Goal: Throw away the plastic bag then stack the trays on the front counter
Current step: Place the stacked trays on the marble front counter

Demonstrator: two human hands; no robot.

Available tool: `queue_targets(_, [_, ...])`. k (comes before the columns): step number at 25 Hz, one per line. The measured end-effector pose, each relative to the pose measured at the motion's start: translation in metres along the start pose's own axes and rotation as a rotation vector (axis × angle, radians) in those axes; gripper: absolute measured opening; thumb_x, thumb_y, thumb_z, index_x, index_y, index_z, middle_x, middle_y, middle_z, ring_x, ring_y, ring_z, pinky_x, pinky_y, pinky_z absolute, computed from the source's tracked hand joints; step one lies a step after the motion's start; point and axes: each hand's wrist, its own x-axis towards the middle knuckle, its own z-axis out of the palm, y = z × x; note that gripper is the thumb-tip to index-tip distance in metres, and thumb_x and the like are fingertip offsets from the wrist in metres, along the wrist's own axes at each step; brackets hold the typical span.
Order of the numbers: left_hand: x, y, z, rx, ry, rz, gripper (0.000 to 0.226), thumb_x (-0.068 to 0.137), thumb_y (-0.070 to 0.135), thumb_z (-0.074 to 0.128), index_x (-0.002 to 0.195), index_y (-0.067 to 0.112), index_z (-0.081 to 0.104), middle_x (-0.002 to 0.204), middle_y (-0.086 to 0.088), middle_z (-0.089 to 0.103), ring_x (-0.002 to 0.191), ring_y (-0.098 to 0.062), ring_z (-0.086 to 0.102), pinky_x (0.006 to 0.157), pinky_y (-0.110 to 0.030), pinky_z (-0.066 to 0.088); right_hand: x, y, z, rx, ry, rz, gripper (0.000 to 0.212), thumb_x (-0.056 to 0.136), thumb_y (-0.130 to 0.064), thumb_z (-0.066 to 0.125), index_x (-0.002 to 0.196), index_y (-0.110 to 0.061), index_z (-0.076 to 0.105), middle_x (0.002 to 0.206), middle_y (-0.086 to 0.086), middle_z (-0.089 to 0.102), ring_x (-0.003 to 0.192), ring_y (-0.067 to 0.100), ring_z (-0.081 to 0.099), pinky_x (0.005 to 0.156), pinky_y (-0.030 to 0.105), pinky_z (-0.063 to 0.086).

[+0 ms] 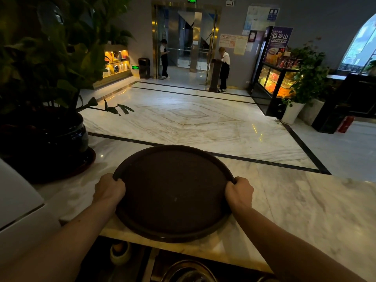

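- A pale marble floor (193,119) with dark inlaid border lines fills the middle of the dim lobby.
- On the far wall, glass doors (186,39) in a gold frame stand under a green exit sign (192,0).
- Far left, a lit shelf unit (117,62) glows amber.
- Near left, a large leafy plant sits in a dark glazed pot (67,137).
- Far right, an illuminated display case (274,80) stands beside a plant in a white pot (292,112).
- An arched window (361,43) brightens the right edge.
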Motion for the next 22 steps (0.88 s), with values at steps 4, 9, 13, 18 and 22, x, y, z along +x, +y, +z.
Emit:
queue_targets(4, [-0.001,0.003,0.005,0.147,0.021,0.056,0.033,0.1,0.023,0.041,0.124,0.005,0.053,0.12,-0.02,0.058,0.104,-0.038,0.058,0.085,-0.044,0.046,0.001,-0.001,0.001,-0.039,0.015,-0.034,0.023,0.097,-0.016,0.048,0.111,-0.006,0.064,0.102,0.011,0.066,0.09,0.024,0.065,0.087,0.04,0.056])
queue_targets(9, [-0.003,0.009,0.009,0.252,0.044,0.049,0.036,0.101,0.023,0.037,0.127,0.002,0.049,0.123,-0.023,0.055,0.107,-0.04,0.056,0.084,-0.044,0.041,0.001,-0.003,0.001,-0.149,0.008,-0.117,0.024,0.097,-0.016,0.046,0.111,-0.004,0.06,0.105,0.013,0.065,0.092,0.025,0.063,0.087,0.039,0.054])
queue_targets(13, [0.001,0.009,0.009,0.286,0.043,0.032,0.036,0.1,0.023,0.039,0.129,0.003,0.046,0.123,-0.023,0.055,0.106,-0.039,0.057,0.083,-0.045,0.042,-0.001,-0.006,-0.002,-0.249,-0.025,-0.154,0.025,0.096,-0.018,0.046,0.115,-0.005,0.054,0.109,0.013,0.059,0.094,0.025,0.06,0.083,0.037,0.053])
queue_targets(18, [-0.007,0.012,0.009,0.299,0.078,0.14,0.036,0.099,0.025,0.038,0.127,0.005,0.045,0.12,-0.021,0.056,0.099,-0.035,0.058,0.084,-0.045,0.047,-0.006,-0.015,-0.004,-0.444,-0.052,-0.189,0.031,0.095,-0.021,0.047,0.123,-0.007,0.048,0.119,0.014,0.055,0.104,0.029,0.059,0.085,0.041,0.053])
queue_targets(22, [-0.026,0.012,0.004,0.421,-0.051,0.264,0.057,0.1,0.04,0.033,0.149,0.013,0.022,0.148,-0.022,0.031,0.131,-0.04,0.04,0.097,-0.051,0.041,-0.017,-0.016,-0.01,-0.614,-0.13,-0.349,0.04,0.097,-0.028,0.039,0.132,-0.009,0.039,0.132,0.016,0.046,0.114,0.032,0.052,0.091,0.045,0.051])
